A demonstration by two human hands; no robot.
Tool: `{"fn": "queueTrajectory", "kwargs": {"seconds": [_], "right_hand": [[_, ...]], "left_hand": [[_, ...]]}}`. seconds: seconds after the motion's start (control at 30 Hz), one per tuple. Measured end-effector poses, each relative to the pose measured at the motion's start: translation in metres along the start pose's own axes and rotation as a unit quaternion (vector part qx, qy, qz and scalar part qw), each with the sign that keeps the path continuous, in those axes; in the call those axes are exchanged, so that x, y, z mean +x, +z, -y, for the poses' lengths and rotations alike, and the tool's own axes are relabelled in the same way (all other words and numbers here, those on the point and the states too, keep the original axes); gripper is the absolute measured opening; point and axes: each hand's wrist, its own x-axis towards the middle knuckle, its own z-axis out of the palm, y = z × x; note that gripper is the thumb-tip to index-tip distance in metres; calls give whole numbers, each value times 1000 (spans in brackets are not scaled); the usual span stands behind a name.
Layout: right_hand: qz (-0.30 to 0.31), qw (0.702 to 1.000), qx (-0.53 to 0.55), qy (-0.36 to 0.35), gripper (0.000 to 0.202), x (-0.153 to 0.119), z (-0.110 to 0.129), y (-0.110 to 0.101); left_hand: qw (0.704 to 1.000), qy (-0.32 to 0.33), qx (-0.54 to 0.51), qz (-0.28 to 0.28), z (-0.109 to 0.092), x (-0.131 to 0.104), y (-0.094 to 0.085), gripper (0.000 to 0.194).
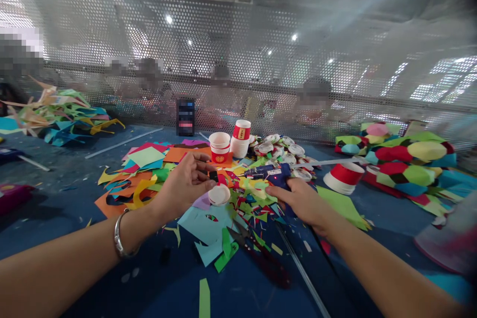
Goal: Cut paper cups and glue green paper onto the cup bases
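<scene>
My left hand (188, 181), with a silver bracelet at the wrist, has its fingers curled around a small black piece (213, 176). Just beneath its fingertips is a round white disc (219, 195). My right hand (298, 198) grips a blue glue gun (274, 173), whose nozzle points left toward the disc; a clear glue stick (320, 163) sticks out behind it. Under and between both hands lie many coloured paper scraps (257, 198) and a light blue sheet (206, 226). Red-handled scissors (261, 256) rest below the scraps.
Paper cups (219, 146) stand beyond my hands, beside a pile of white discs (278, 146). A phone (185, 117) leans on the perforated metal screen (223, 35). Paper heaps (67, 117) lie left, patterned coloured paper pieces (410, 159) right. A red-and-white cup (345, 177) sits near my right hand.
</scene>
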Motion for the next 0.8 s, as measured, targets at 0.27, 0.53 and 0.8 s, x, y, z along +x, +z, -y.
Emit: {"fn": "queueTrajectory", "kwargs": {"seconds": [0.27, 0.53, 0.8], "right_hand": [[23, 999, -5, 44, 39, 19, -25, -10], [21, 984, -177, 0, 54, 28, -32, -22], [-77, 938, -329, -80, 41, 0, -6, -17]], "left_hand": [[1000, -4, -11, 4, 1, 0, -2, 49], [1000, 2, -5, 15, 4, 0, -3, 47], [1000, 10, -3, 22, 5, 1, -2, 47]]}}
